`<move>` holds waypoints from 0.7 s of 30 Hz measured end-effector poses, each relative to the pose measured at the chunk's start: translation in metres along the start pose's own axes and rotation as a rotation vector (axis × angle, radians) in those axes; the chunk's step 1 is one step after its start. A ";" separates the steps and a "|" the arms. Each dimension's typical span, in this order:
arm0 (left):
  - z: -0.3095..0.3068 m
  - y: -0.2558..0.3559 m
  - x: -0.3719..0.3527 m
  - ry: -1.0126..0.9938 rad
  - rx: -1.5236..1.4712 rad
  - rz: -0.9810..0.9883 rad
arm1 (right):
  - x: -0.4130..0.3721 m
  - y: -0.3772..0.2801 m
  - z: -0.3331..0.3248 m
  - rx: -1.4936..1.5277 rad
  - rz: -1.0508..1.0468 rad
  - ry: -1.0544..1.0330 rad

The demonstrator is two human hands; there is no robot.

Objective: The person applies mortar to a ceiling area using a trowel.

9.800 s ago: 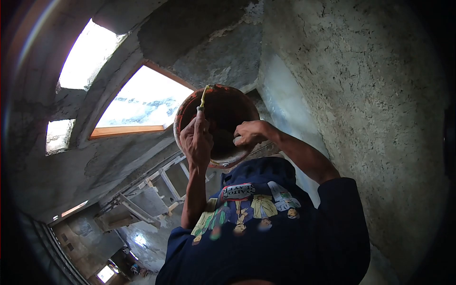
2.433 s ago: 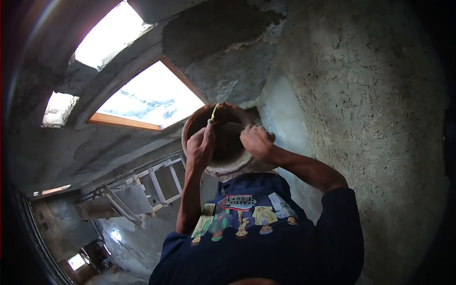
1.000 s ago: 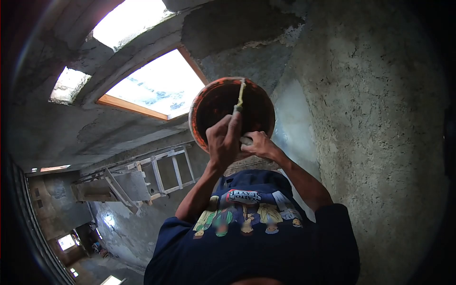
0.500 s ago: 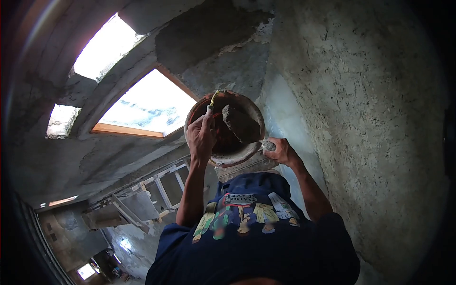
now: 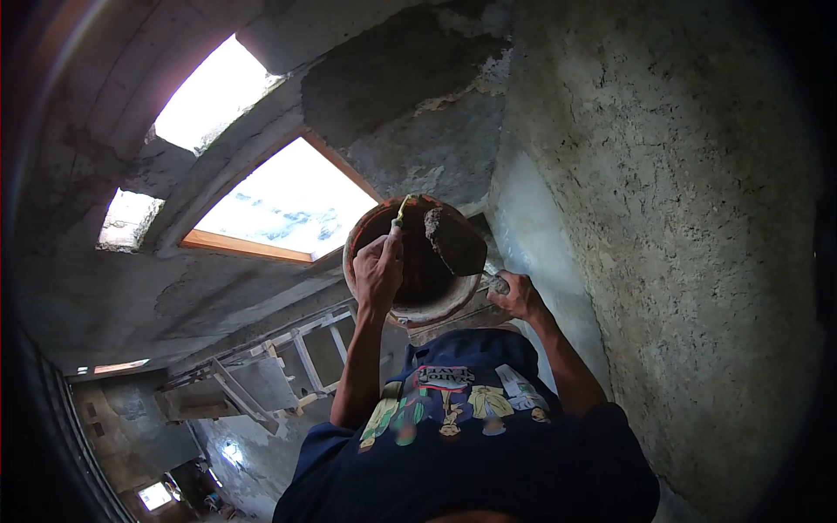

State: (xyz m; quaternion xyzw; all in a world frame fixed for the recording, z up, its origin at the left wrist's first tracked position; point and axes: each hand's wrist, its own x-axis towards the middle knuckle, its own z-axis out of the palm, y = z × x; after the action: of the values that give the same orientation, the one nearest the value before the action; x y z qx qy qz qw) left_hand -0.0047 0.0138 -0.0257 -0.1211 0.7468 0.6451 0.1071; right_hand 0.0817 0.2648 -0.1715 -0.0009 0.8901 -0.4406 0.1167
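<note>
A round reddish bucket (image 5: 370, 228) with a mortar-crusted rim is held in front of my body. My left hand (image 5: 378, 272) is closed on its handle, where a yellow-green cord (image 5: 404, 207) runs up to the far rim. At the bucket's right side my right hand (image 5: 518, 296) grips the mortar-covered handle of a trowel (image 5: 462, 247). The broad dark blade lies over the bucket's opening, with grey mortar along its left edge. How much the bucket contains is hard to see in the shadow.
A rough plastered wall (image 5: 680, 192) rises close on the right. To the left is a window opening with a wooden frame (image 5: 248, 245). Below it stands a wooden ladder-like frame (image 5: 307, 359). Smaller bright openings show at the upper left.
The bucket, both hands and the trowel sit slightly lower in view, and the surroundings have shifted a little too. The trowel blade is turned slightly over the bucket. Both grips are unchanged.
</note>
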 end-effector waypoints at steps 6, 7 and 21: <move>-0.006 -0.003 0.001 0.005 0.062 -0.023 | 0.001 0.015 0.008 -0.087 0.001 0.001; -0.008 -0.008 0.002 0.021 0.116 0.008 | 0.001 0.018 0.012 -0.104 -0.008 0.000; -0.004 -0.007 0.000 -0.010 0.155 0.041 | -0.008 0.007 0.009 -0.029 -0.005 -0.008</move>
State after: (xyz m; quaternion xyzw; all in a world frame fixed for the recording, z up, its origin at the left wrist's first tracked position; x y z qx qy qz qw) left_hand -0.0021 0.0087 -0.0320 -0.0939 0.7964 0.5878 0.1064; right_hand 0.0921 0.2632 -0.1805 -0.0066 0.8958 -0.4281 0.1192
